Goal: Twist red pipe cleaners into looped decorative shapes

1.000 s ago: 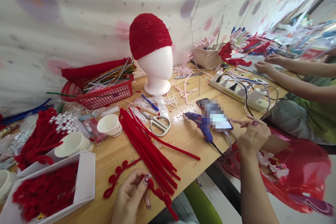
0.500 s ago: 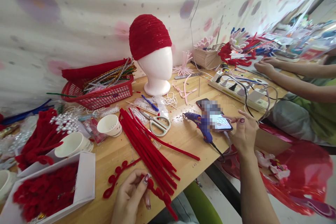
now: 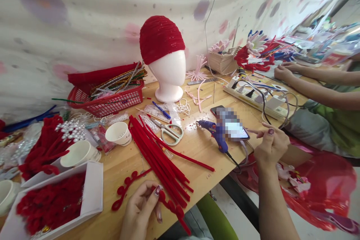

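My left hand (image 3: pixel 143 207) is closed at the table's front edge, pinching a red pipe cleaner (image 3: pixel 172 207) bent into small coils. Beside it lies a similar red curled piece (image 3: pixel 125 188) on the wood, and straight red pipe cleaners (image 3: pixel 159 159) are bunched just above. My right hand (image 3: pixel 270 144) is empty, its index finger stretched toward the lower right of a lit phone (image 3: pixel 237 131) and the other fingers curled. The phone's screen is blurred out. A blue glue gun (image 3: pixel 213 133) lies against the phone, and scissors (image 3: pixel 172 134) rest left of it.
A white mannequin head (image 3: pixel 171 75) wears a red cap (image 3: pixel 161 39). Red basket (image 3: pixel 118 101), paper cups (image 3: pixel 118 134) and a white box (image 3: pixel 94 187) of red pieces stand left. A power strip (image 3: pixel 253 97) lies right, near another person's arms (image 3: pixel 312 78). A red bag (image 3: pixel 329 180) hangs below.
My right hand has drawn slightly to the right, away from the phone, with its index finger still pointing at it. My left hand keeps its grip on the coiled pipe cleaner.
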The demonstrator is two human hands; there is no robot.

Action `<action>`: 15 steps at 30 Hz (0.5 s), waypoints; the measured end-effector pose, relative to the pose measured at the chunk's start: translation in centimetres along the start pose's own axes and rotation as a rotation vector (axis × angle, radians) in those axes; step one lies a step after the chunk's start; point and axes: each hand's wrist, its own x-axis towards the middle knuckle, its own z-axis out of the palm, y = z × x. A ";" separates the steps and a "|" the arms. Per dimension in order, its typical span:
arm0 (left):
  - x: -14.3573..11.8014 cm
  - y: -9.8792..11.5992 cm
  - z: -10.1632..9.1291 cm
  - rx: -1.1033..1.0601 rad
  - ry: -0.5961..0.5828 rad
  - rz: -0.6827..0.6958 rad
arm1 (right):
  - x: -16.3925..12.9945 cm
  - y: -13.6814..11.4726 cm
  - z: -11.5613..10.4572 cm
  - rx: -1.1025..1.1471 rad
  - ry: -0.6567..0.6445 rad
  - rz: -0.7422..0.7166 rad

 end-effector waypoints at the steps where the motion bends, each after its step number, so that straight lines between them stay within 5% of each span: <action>1: 0.0 0.0 0.0 0.000 -0.002 -0.001 | -0.1 -0.1 -0.1 0.005 0.017 -0.003; 15: -0.4 -0.2 -0.2 -0.002 -0.016 0.004 | -0.5 0.2 0.1 0.007 -0.017 -0.004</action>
